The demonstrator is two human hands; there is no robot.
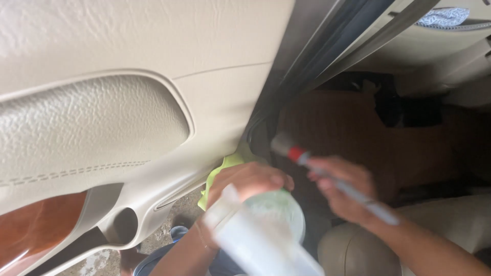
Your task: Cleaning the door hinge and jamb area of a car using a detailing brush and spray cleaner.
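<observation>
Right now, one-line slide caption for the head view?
Left hand holds cloth and bottle; right hand holds brush beside beige car door.

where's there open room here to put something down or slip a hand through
Open: the brown floor mat, bordered by the door seal and the dark clutter by the far trim. Crowded: low by the beige door panel, where the left hand grips a yellow-green cloth and white bottle, and the right hand holds a brush.
</observation>
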